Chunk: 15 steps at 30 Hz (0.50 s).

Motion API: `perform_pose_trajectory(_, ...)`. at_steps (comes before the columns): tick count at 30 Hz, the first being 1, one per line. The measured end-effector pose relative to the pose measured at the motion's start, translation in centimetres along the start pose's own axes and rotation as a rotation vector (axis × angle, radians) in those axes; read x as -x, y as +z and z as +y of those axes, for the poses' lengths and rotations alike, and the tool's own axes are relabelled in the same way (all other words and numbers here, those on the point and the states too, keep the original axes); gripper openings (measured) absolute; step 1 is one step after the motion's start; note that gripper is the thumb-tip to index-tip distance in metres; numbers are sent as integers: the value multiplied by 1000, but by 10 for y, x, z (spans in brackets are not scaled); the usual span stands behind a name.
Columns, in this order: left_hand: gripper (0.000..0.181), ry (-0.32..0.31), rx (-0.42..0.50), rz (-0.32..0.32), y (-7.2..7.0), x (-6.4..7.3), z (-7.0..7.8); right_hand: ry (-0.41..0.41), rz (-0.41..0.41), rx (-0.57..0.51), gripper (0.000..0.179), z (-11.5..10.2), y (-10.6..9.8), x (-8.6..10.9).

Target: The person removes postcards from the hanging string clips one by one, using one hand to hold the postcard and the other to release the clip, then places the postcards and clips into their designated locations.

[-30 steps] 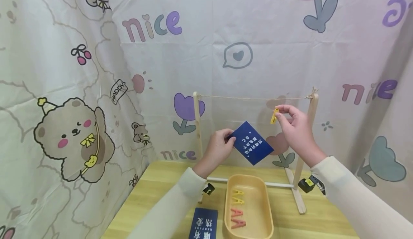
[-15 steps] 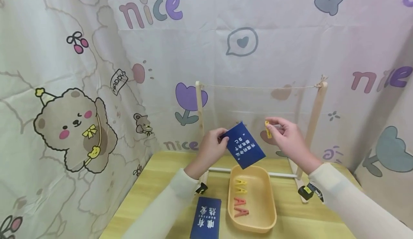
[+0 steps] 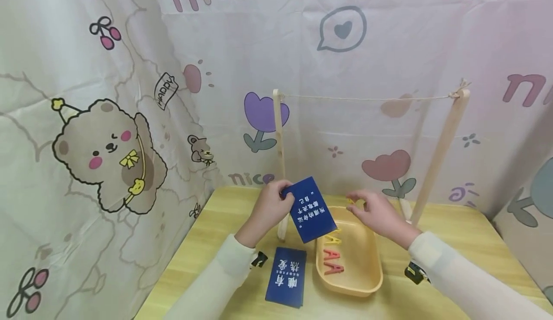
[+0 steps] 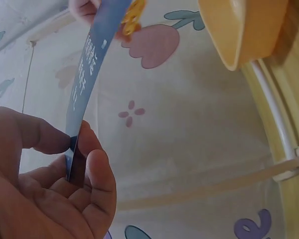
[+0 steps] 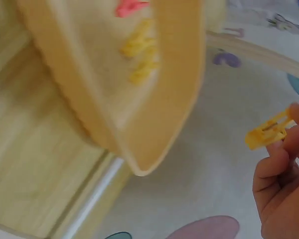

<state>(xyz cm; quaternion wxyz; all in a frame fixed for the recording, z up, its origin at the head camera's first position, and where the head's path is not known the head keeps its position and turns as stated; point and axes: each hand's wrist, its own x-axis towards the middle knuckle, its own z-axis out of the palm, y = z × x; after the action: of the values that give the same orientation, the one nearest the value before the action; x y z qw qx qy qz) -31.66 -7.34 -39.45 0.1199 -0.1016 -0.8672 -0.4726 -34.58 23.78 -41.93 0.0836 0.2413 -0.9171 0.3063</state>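
Observation:
My left hand [image 3: 271,207] pinches a dark blue card [image 3: 308,209] with white writing by its upper left corner, thumb on the printed side. The card hangs tilted, its lowest corner overlapping the tray in the head view. To the right, my right hand [image 3: 378,213] holds a yellow clothespin [image 5: 266,133] between thumb and fingers; the right wrist view shows it pointing away from the fingertips. Below both hands stands a light orange tray [image 3: 375,281] with two red clothespins [image 3: 332,261] and yellow clothespins [image 5: 143,52] inside. Another blue card [image 3: 286,277] lies on the table left of the tray.
Behind the tray is a wooden stand with a left post [image 3: 280,133] and a right post [image 3: 439,157]. A thin string [image 3: 367,99] runs between their tops. A printed curtain hangs behind and to the left of the wooden table [image 3: 453,262].
Both hands have lowered toward the tray relative to the string, the right hand also moving left with its clothespin. The left hand keeps the card, now turned more upright. The head view has tilted down.

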Motion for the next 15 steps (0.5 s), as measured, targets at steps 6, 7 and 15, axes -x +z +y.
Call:
perform_pose_trajectory(6, 22, -25, 3, -12, -4, 7, -10, -65, -125, 156, 33, 6, 25, 11)
perform_pose_trajectory(7, 22, -30, 1, -11, -5, 8, -11, -70, -145, 175, 34, 7, 29, 13)
perform_pose_trajectory(15, 28, -58, 10, -51, -7, 16, -23, -110, -244, 312, 26, 13, 57, 29)
